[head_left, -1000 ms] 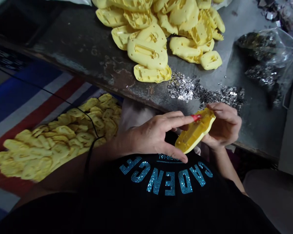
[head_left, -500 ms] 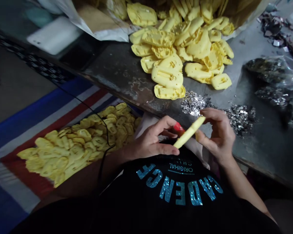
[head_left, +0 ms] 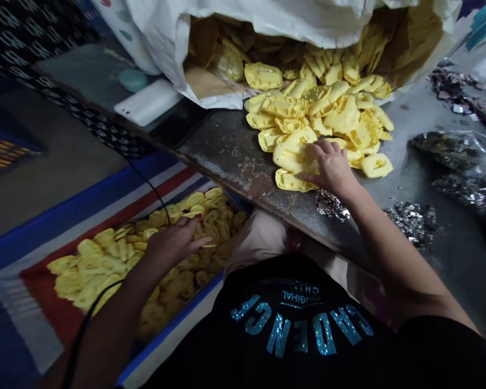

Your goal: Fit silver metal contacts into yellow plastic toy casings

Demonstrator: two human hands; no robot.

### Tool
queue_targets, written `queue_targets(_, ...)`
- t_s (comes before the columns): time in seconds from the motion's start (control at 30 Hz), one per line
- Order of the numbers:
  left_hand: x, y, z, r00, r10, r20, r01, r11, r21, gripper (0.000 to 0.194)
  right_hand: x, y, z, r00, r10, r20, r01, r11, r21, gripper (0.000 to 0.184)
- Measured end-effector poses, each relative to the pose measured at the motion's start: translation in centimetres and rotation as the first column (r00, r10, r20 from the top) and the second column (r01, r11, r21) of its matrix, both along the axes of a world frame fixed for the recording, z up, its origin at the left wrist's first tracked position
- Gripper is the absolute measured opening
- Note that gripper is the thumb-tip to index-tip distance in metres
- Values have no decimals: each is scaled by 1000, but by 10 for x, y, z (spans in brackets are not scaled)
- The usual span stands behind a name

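Over the heap of yellow moulded pieces (head_left: 101, 256) in the low bin, my left hand (head_left: 176, 240) hovers with its fingers stretched and thumb apart. No piece shows in its grasp. My right hand (head_left: 332, 167) is on the table-top pile (head_left: 344, 116), its fingers and thumb around the right end of an oblong yellow moulded piece (head_left: 289, 156) with a slot-like recess. Part of that piece is hidden under the fingers. Another yellow piece (head_left: 291, 181) lies just below it, near the table edge.
A large white sack (head_left: 154, 32) lies open behind the pile, full of similar pieces. Small shiny silver bits (head_left: 413, 219) and a clear plastic bag (head_left: 465, 156) are on the right. A white phone (head_left: 148, 102) lies at left. A black cable (head_left: 146, 181) hangs across the bin.
The piece that both hands held is out of them. My left hand has moved left and down over the bin; my right hand has reached forward to the table pile and taken hold of a piece.
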State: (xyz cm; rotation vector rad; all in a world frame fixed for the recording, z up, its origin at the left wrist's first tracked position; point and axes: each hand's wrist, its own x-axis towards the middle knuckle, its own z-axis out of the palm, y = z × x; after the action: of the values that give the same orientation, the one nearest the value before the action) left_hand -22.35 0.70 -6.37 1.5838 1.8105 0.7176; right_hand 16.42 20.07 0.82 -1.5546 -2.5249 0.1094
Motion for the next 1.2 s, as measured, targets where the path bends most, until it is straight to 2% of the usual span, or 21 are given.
queue_targets(0.07,13,4,0,999,8,47,-9,1000,15,41,-9,6,-1,998,-20,55,22,999,-40,76)
queue_targets(0.13,35,12,7,988,5,155,-15,998,58,39,-10,10,-4,1000,-15,19,16,999,-48,75)
queue_targets(0.2,62,26,18,959,0,285,-36,992,118,41,-5,14,-8,991,25,-130,-29,999,-25,70)
queue_targets(0.27,89,46,30,912,-11,410,-65,983,169,46,2,18,-12,937,61,-344,-72,997,-22,60)
queue_targets(0.33,112,66,38,859,-31,511,-86,975,204,54,7,19,-15,820,44,-571,-116,989,-89,48)
queue_targets(0.4,130,83,43,808,-53,586,-93,972,216,59,10,15,-15,642,-10,-767,-188,967,-169,41)
queue_targets(0.5,149,94,49,750,-90,655,-76,972,220,62,16,-1,-7,362,-82,-928,-271,944,-190,47)
queue_targets(0.57,159,94,52,723,-119,681,-52,973,225,68,20,-19,0,259,-139,-956,-306,927,-217,52)
queue_targets(0.63,168,91,55,672,-152,725,-11,977,215,71,25,-43,6,212,-212,-954,-354,893,-277,52)
queue_targets(0.77,184,80,58,581,-174,795,45,982,182,50,36,-99,3,141,-335,-932,-388,847,-363,49)
queue_targets(0.8,187,76,58,576,-179,798,49,982,185,44,40,-112,1,145,-356,-923,-412,827,-383,48)
queue_targets(0.87,193,68,61,564,-228,793,122,974,193,37,47,-136,-2,210,-369,-905,-471,774,-424,49)
queue_targets(0.93,200,59,66,556,-299,775,289,944,157,34,53,-156,-3,275,-364,-890,-473,755,-455,51)
queue_targets(1.0,207,49,69,541,-332,773,437,896,80,34,55,-171,-4,252,-398,-882,-446,762,-471,50)
queue_targets(1.07,213,39,68,517,-311,798,477,878,33,37,53,-183,-8,121,-482,-868,-417,769,-485,48)
queue_targets(1.13,215,28,63,486,-283,827,466,885,30,54,46,-193,-18,-55,-543,-838,-352,796,-493,48)
queue_targets(1.2,214,18,57,511,-256,820,453,891,-4,70,39,-203,-31,-198,-553,-809,-245,827,-506,51)
